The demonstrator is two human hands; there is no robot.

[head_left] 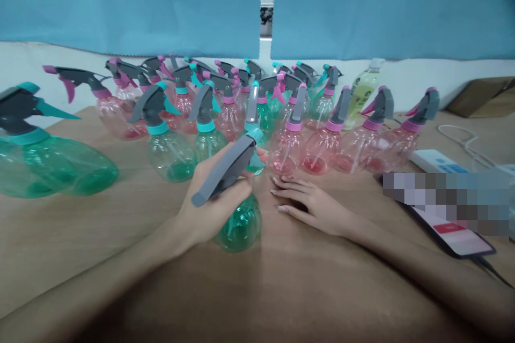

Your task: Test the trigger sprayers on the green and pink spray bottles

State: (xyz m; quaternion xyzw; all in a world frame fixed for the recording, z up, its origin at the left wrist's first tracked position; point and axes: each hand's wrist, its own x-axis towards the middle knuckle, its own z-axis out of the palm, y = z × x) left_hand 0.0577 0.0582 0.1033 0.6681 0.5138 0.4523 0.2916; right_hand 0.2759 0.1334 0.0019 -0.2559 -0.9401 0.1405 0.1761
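Note:
My left hand is wrapped round the neck of a green spray bottle with a grey and teal trigger head. The bottle tilts a little, and part of it is hidden behind my fingers. Just to its right, my right hand rests on the table with fingers stretched out, holding nothing. Beyond my right fingertips stands a pink spray bottle. Two upright green spray bottles, one of them a clear green bottle, stand behind and left of my left hand.
Several pink and green spray bottles crowd the back of the wooden table. Two green bottles are at the far left. A phone with a cable lies at right, near a drink bottle and a brown box. Blue cloth hangs behind.

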